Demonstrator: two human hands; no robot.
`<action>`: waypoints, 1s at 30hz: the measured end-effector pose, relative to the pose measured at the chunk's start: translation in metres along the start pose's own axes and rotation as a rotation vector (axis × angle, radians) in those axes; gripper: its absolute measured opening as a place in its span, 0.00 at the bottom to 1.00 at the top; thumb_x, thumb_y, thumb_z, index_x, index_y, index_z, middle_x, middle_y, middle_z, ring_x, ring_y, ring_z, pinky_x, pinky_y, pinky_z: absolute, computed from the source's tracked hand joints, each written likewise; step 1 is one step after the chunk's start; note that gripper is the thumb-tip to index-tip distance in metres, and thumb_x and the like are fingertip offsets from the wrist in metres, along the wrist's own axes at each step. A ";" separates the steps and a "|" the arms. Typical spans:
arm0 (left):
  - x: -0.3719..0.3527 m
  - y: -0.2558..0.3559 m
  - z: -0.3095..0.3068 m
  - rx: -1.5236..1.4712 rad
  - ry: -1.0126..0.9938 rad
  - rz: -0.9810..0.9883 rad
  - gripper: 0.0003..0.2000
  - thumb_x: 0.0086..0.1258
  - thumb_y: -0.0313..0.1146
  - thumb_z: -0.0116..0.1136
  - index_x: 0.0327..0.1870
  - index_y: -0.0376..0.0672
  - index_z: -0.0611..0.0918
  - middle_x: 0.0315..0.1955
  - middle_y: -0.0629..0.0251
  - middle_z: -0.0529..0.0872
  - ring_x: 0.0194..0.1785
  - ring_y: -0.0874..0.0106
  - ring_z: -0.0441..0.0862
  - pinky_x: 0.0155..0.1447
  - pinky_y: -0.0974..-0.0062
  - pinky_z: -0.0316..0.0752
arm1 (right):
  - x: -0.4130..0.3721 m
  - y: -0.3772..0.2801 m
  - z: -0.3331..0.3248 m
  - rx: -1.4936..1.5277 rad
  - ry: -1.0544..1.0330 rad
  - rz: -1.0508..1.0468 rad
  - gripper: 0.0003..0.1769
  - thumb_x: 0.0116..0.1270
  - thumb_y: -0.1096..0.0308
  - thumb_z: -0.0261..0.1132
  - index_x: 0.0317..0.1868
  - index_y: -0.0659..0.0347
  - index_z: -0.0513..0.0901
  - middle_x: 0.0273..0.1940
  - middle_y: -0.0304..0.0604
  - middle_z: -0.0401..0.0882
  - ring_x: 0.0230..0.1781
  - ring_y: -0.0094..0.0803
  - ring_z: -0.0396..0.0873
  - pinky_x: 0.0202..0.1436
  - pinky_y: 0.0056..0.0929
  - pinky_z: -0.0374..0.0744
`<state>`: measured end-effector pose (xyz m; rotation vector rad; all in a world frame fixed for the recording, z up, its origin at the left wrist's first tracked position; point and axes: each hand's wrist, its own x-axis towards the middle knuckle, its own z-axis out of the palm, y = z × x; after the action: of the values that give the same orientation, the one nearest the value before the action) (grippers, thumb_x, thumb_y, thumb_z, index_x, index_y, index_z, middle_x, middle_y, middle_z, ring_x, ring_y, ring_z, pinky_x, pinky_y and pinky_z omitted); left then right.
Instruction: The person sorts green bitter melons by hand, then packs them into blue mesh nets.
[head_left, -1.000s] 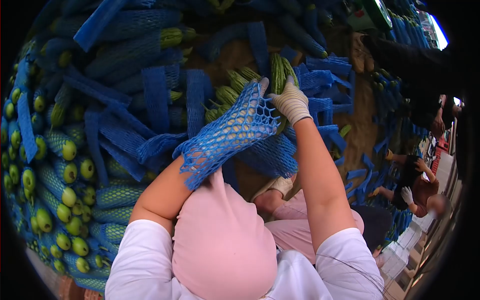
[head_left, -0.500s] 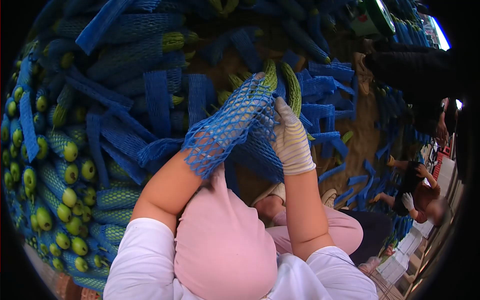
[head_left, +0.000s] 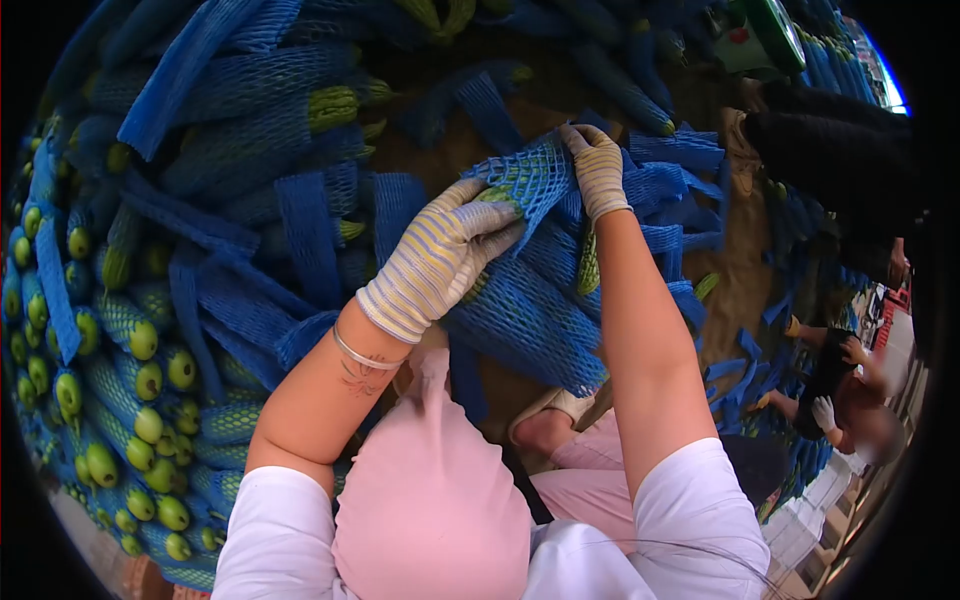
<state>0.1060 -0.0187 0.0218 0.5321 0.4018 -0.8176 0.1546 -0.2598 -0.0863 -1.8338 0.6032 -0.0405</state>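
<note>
My left hand (head_left: 435, 255), in a striped knit glove, is closed round the near end of a green bitter melon (head_left: 495, 194). A blue foam net sleeve (head_left: 535, 172) covers much of that melon. The far end of the sleeve is pinched by the fingers of my gloved right hand (head_left: 598, 172). Below my hands lie bitter melons in blue nets (head_left: 535, 315). An unsleeved bitter melon (head_left: 588, 262) shows beside my right forearm.
Loose blue net sleeves (head_left: 655, 190) lie to the right, others (head_left: 310, 235) to the left. Netted green gourds (head_left: 145, 340) are stacked at far left. A green container (head_left: 775, 38) stands at upper right. Other people (head_left: 850, 370) are at the right.
The net sleeve has come off my left forearm and now sits over the bitter melon. My left hand has drawn back toward me; my right hand has moved up to the sleeve's far end.
</note>
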 end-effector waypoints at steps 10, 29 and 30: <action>-0.064 -0.005 -0.016 0.706 -0.553 0.093 0.28 0.67 0.30 0.59 0.69 0.40 0.70 0.66 0.57 0.71 0.74 0.65 0.59 0.76 0.67 0.50 | -0.137 -0.094 -0.025 1.084 -0.285 0.364 0.36 0.63 0.43 0.66 0.58 0.65 0.71 0.49 0.54 0.79 0.42 0.42 0.82 0.48 0.46 0.84; -0.025 -0.053 -0.027 2.021 -0.319 0.657 0.22 0.64 0.44 0.60 0.57 0.47 0.79 0.68 0.52 0.67 0.71 0.45 0.60 0.74 0.43 0.50 | -0.148 -0.036 -0.112 -0.553 -0.228 -0.114 0.20 0.64 0.65 0.65 0.56 0.61 0.79 0.50 0.53 0.80 0.53 0.49 0.77 0.56 0.38 0.75; -0.023 -0.052 -0.026 2.022 -0.328 0.652 0.22 0.64 0.44 0.60 0.57 0.47 0.79 0.68 0.52 0.67 0.71 0.45 0.60 0.74 0.43 0.50 | -0.128 -0.015 -0.120 -0.686 -0.144 -0.194 0.19 0.64 0.70 0.64 0.56 0.62 0.79 0.50 0.51 0.81 0.54 0.49 0.77 0.58 0.36 0.75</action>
<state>0.0482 -0.0199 -0.0014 2.1809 -1.0853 -0.3867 0.0111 -0.3085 0.0031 -2.5299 0.3517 0.1899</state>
